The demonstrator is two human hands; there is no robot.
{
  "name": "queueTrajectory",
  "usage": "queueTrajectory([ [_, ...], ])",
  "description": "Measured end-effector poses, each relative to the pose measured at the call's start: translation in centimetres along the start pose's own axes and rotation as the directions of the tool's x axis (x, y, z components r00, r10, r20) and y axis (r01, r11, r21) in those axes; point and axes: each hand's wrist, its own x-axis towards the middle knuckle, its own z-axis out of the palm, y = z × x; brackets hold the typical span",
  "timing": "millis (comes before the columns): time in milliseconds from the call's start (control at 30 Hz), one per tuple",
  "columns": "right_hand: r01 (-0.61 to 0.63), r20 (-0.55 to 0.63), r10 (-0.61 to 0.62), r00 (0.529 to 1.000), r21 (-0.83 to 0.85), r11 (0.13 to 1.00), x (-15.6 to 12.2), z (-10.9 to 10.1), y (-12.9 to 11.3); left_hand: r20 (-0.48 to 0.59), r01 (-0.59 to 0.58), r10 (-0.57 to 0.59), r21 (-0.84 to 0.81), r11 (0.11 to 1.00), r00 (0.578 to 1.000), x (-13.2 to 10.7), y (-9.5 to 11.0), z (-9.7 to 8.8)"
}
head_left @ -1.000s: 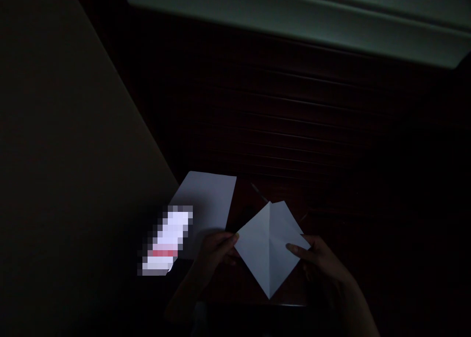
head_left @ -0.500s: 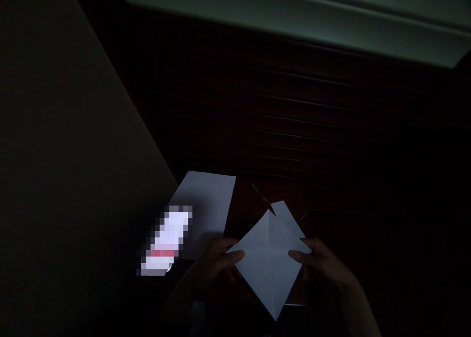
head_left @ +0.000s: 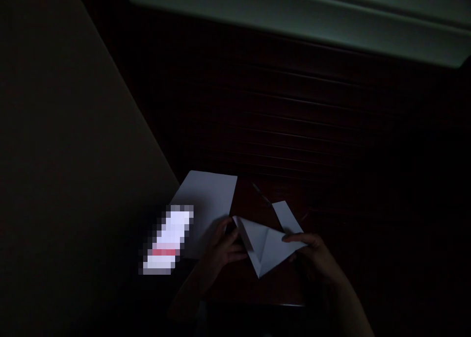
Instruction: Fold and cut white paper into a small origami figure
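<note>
A creased white sheet of paper (head_left: 265, 243) is held in the air above the dark table, bent so that one point faces down toward me. My right hand (head_left: 316, 255) pinches its right corner, thumb on top and fingers beneath. At the upper left corner, my left hand (head_left: 222, 248) has its thumb and index finger closed on the paper's edge, while the other fingers stretch out under it. Behind the paper, a small white paper strip (head_left: 286, 215) lies on the table, partly covered by the held sheet.
To the left lies a larger white sheet (head_left: 211, 194) with a bright, pixelated screen-like object (head_left: 167, 239) over its near side. A thin, dark pen-like item (head_left: 262, 194) rests near the strip. The table's front edge (head_left: 283, 305) catches light. A pale ledge (head_left: 294, 30) spans the top.
The paper has gone from a flat, open diamond to a bent shape with its left corner raised. My left hand has moved up with that corner; my right hand has shifted slightly.
</note>
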Motion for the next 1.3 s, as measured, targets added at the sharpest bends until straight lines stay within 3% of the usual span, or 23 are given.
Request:
queueTrajectory([
  [100,0.051,-0.108,-0.060,0.992,-0.084,0.995,0.7,1.5,0.3,-0.078,0.003,-0.011,-0.098,0.995,0.997,0.0,0.4,1.6],
  [167,0.088,-0.137,-0.113,0.984,-0.179,0.980,1.1,2.7,0.4,-0.064,0.004,-0.012,-0.127,0.992,0.998,-0.2,0.4,2.4],
  [267,0.166,-0.081,-0.195,0.977,-0.280,0.946,1.4,4.0,0.3,-0.081,0.017,-0.023,-0.080,0.997,0.996,-0.5,0.3,2.6],
  [367,0.189,-0.003,-0.200,0.980,-0.300,0.935,1.1,4.4,-0.2,-0.119,0.002,0.010,0.104,0.995,0.993,-0.6,0.1,1.8],
  [467,0.147,0.120,-0.122,0.985,-0.232,0.962,0.2,3.6,-1.5,-0.031,-0.024,0.030,0.190,0.981,0.999,-0.4,0.0,0.6],
  [533,0.082,0.280,-0.047,0.959,-0.117,0.990,-0.5,3.0,-2.6,-0.014,-0.031,0.035,0.209,0.978,0.999,-0.3,0.0,0.1],
  [633,0.048,0.314,-0.069,0.947,0.073,0.996,-1.1,2.6,-3.6,-0.012,-0.022,0.026,0.248,0.968,1.000,-0.3,-0.1,0.0],
  [800,-0.020,0.195,0.012,0.981,0.039,0.999,-0.2,4.5,-2.2,0.171,-0.126,0.078,0.291,0.948,0.982,-0.4,-0.7,0.8],
  [933,-0.017,0.211,0.023,0.977,-0.027,0.999,0.8,6.5,-0.5,0.280,-0.187,0.087,0.354,0.916,0.956,-0.3,-1.2,1.0],
  [1067,0.023,0.100,-0.020,0.995,-0.031,0.999,1.6,7.1,0.4,0.194,-0.234,0.177,0.328,0.915,0.965,0.0,-1.3,1.0],
  [1200,0.076,-0.142,-0.081,0.987,-0.039,0.996,2.3,7.1,1.0,0.050,-0.147,0.138,0.349,0.925,0.989,0.4,-1.6,0.8],
  [1300,0.102,-0.228,-0.103,0.968,-0.018,0.995,2.5,7.3,1.2,0.016,-0.135,0.138,0.344,0.929,0.990,0.7,-2.0,0.8],
])
